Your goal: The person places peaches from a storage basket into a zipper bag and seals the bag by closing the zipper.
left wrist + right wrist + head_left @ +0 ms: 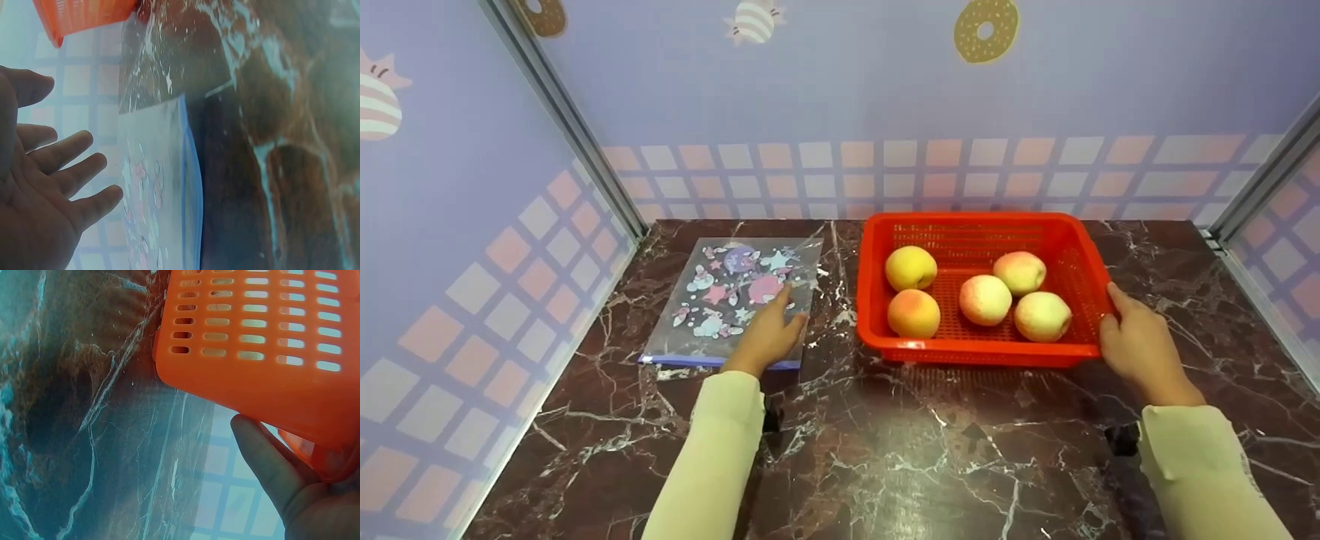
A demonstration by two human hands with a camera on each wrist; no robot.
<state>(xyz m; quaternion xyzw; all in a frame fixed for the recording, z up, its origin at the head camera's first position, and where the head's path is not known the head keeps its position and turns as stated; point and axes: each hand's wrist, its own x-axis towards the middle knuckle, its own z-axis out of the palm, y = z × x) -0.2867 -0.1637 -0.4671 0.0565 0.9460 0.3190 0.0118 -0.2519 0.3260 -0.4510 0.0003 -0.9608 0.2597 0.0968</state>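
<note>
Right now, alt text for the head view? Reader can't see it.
A person's right hand touches the right side of a red basket holding five peaches. Their left hand is over a patterned plastic bag, left of the basket on a dark marbled table.

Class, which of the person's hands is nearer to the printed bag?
The left. The left hand is over the right part of the printed bag; the right hand is at the right side of the red basket, which lies between it and the bag.

A panelled booth (450, 187): doughnut-print walls (855, 90), metal corner posts (568, 112), marbled tabletop (885, 450).
</note>
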